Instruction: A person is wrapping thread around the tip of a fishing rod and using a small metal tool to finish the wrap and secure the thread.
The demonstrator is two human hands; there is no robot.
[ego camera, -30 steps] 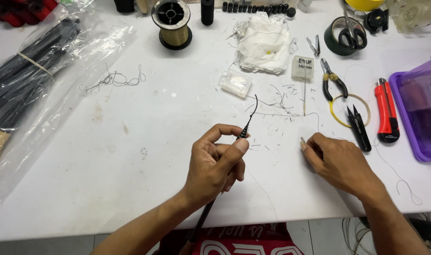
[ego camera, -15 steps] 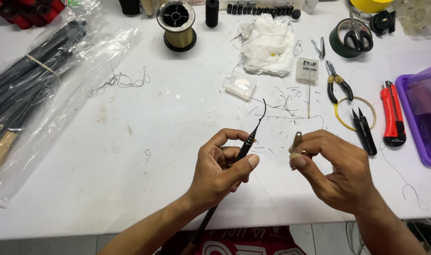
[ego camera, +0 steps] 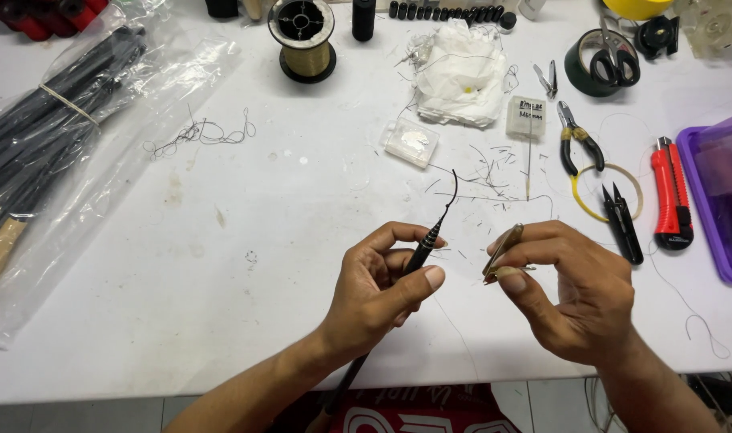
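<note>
Right hand (ego camera: 578, 293) is now lifting a small brass-coloured piece (ego camera: 502, 250), pinched, toward the black rod tip (ego camera: 430, 236) the left hand (ego camera: 378, 293) is gripping.

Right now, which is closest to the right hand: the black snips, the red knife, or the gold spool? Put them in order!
From the right hand, in the head view:
1. Black snips, just above it and slightly right.
2. Red utility knife, further right, by the purple tray.
3. Gold thread spool, far off at the table's back, up and left.
</note>
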